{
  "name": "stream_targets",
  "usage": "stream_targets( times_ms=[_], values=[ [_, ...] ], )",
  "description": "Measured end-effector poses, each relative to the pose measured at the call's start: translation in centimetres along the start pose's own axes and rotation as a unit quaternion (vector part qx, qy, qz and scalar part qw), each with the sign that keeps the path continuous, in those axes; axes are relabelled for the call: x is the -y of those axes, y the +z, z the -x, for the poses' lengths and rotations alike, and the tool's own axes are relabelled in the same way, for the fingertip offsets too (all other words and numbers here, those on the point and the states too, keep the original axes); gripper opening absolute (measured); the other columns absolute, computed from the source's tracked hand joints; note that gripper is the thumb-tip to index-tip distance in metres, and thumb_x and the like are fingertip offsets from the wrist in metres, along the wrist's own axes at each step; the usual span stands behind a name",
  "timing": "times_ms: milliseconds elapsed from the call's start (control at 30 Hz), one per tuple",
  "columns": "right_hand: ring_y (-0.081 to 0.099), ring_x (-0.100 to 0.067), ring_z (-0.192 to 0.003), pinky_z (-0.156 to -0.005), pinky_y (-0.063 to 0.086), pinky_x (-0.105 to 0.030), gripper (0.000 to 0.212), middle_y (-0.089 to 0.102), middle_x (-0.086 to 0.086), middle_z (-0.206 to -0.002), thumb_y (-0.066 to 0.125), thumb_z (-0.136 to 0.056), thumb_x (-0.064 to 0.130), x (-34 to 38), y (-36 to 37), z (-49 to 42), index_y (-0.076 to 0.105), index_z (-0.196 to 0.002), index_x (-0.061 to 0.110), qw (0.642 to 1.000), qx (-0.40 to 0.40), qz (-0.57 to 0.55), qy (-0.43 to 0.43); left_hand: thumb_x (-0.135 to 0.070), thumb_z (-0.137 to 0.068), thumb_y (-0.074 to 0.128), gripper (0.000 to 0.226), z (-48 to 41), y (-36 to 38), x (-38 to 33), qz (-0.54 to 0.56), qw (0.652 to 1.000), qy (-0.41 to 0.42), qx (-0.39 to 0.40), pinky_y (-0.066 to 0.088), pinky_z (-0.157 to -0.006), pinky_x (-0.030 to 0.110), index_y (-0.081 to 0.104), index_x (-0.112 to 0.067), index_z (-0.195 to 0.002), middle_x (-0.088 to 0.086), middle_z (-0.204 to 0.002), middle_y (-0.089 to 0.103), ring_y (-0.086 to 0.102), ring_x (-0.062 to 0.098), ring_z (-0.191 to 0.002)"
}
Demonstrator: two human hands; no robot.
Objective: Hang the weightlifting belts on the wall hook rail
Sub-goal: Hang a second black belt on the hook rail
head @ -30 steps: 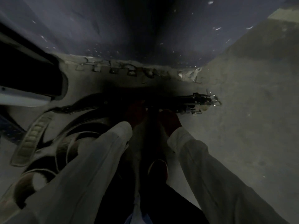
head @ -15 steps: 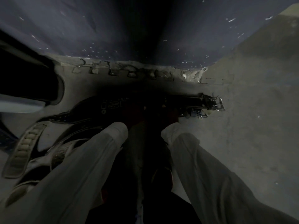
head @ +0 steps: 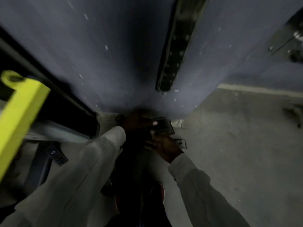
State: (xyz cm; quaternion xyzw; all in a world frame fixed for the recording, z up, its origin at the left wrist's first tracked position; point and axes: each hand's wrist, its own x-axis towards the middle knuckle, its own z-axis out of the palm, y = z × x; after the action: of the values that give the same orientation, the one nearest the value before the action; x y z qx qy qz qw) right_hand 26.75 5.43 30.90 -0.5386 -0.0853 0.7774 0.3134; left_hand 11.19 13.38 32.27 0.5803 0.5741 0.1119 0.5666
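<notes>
- Dim corner: a dark blue-grey wall (head: pixel 114 54) meets a bare concrete floor (head: pixel 237 145), and it's all smeared with blur, so pinch of salt on everything.
- Main worry: the belt (head: pixel 161 126) is way down by the foot of the wall and the hook rail isn't even in shot. That's a long lift, and I reckon a bunched belt can spring open on the way up.
- If it does, the loose buckle (head: pixel 181 143) end could swing into the hung belt (head: pixel 173 46) dangling right above and maybe knock it off.
- Light's terrible too, so missing the hook looks likely to me.
- Left grip (head: pixel 139 122) is curled over the top of the belt, thumb across it. Right grip (head: pixel 164 148) is clamped on from the other side. Both have hold of it.
- Belt itself: dark, wide, stiff-looking, folded on itself, with metal glinting just beside the right grip.
- Off left there's a yellow-green bar (head: pixel 21 112) and a blue strap (head: pixel 55 154) on the floor.
</notes>
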Motion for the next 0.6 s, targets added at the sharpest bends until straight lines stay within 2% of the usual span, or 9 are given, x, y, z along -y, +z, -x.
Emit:
stream_targets(
  times_ms=[100,167,233,333,433,467,533,567,600],
  values=[
    [0.07,-0.023,-0.09,-0.084,0.058,-0.045,0.04,0.073,-0.005,-0.095,0.051,-0.098,0.046,5.5,3.8,6.3,0.064,-0.117,0.013,1.0,0.001,0.0,-0.021,-0.03,-0.083,0.078,0.031,6.1,-4.3,-5.2,0.094,0.995,-0.002,0.015,0.052,-0.092,0.032,0.075,-0.01,-0.107,-0.001,-0.102,0.074,0.067,0.008,-0.093],
    [0.075,-0.019,-0.073,-0.067,0.062,-0.037,0.041,0.077,-0.007,-0.085,0.048,-0.099,0.045,8.9,6.2,10.6,0.063,-0.118,0.011,0.998,-0.022,-0.028,-0.044,-0.023,-0.089,0.072,0.021,10.5,-6.2,-8.7,0.095,0.995,0.015,0.025,0.051,-0.085,0.025,0.075,-0.006,-0.101,-0.001,-0.092,0.074,0.067,0.005,-0.086],
    [0.075,-0.02,-0.07,-0.056,0.061,-0.035,0.04,0.077,-0.01,-0.09,0.047,-0.102,0.032,11.2,8.0,14.5,0.055,-0.132,0.006,0.995,-0.04,-0.015,-0.095,-0.021,-0.093,0.067,0.018,14.6,-7.4,-11.8,0.094,0.995,0.026,0.031,0.048,-0.082,0.016,0.075,-0.007,-0.102,-0.007,-0.087,0.074,0.066,-0.001,-0.084],
    [0.073,-0.022,-0.084,-0.06,0.062,-0.04,0.038,0.071,-0.012,-0.112,0.049,-0.102,0.022,13.0,10.6,20.0,0.051,-0.137,0.008,0.989,0.006,0.038,-0.143,-0.021,-0.096,0.063,0.012,19.5,-8.8,-16.0,0.082,0.995,0.042,0.027,0.047,-0.081,0.017,0.074,-0.015,-0.097,-0.012,-0.082,0.074,0.066,-0.004,-0.08],
    [0.071,-0.022,-0.087,-0.063,0.062,-0.041,0.028,0.071,-0.008,-0.109,0.049,-0.102,0.015,13.9,12.8,24.8,0.054,-0.13,0.014,0.978,0.054,0.095,-0.177,-0.018,-0.099,0.058,0.024,23.6,-9.7,-20.2,0.059,0.996,0.064,0.005,0.041,-0.065,0.013,0.061,-0.021,-0.076,-0.022,-0.055,0.061,0.053,-0.012,-0.056],
    [0.07,-0.023,-0.091,-0.066,0.062,-0.043,0.029,0.07,-0.01,-0.113,0.05,-0.102,0.013,14.2,13.3,26.2,0.053,-0.131,0.015,0.974,0.06,0.114,-0.187,-0.018,-0.1,0.057,0.024,24.9,-9.8,-21.3,0.04,0.996,0.077,0.005,0.04,-0.061,0.013,0.06,-0.02,-0.076,-0.022,-0.052,0.058,0.05,-0.012,-0.052],
    [0.064,-0.027,-0.102,-0.084,0.059,-0.053,0.03,0.066,-0.015,-0.123,0.052,-0.101,0.012,15.0,14.1,28.6,0.054,-0.131,0.014,0.96,0.073,0.171,-0.209,-0.021,-0.101,0.055,0.021,26.9,-10.0,-22.7,0.034,0.995,0.096,-0.003,0.04,-0.057,0.01,0.067,-0.007,-0.091,-0.021,-0.053,0.058,0.051,-0.012,-0.053],
    [0.061,-0.028,-0.107,-0.092,0.054,-0.056,0.03,0.064,-0.014,-0.124,0.052,-0.101,0.012,15.4,14.4,30.1,0.054,-0.131,0.013,0.952,0.076,0.199,-0.221,-0.024,-0.101,0.054,0.025,28.0,-10.0,-23.5,0.05,0.994,0.099,-0.014,0.04,-0.056,0.009,0.067,-0.001,-0.1,-0.019,-0.058,0.06,0.054,-0.009,-0.058],
    [0.06,-0.028,-0.109,-0.095,0.052,-0.056,0.032,0.063,-0.012,-0.123,0.052,-0.1,0.01,15.9,14.7,31.3,0.053,-0.132,0.012,0.944,0.083,0.22,-0.231,-0.027,-0.101,0.054,0.027,28.8,-10.0,-24.0,0.061,0.993,0.101,-0.019,0.042,-0.057,0.011,0.066,-0.004,-0.103,-0.014,-0.069,0.063,0.058,-0.002,-0.068]
  ],
)
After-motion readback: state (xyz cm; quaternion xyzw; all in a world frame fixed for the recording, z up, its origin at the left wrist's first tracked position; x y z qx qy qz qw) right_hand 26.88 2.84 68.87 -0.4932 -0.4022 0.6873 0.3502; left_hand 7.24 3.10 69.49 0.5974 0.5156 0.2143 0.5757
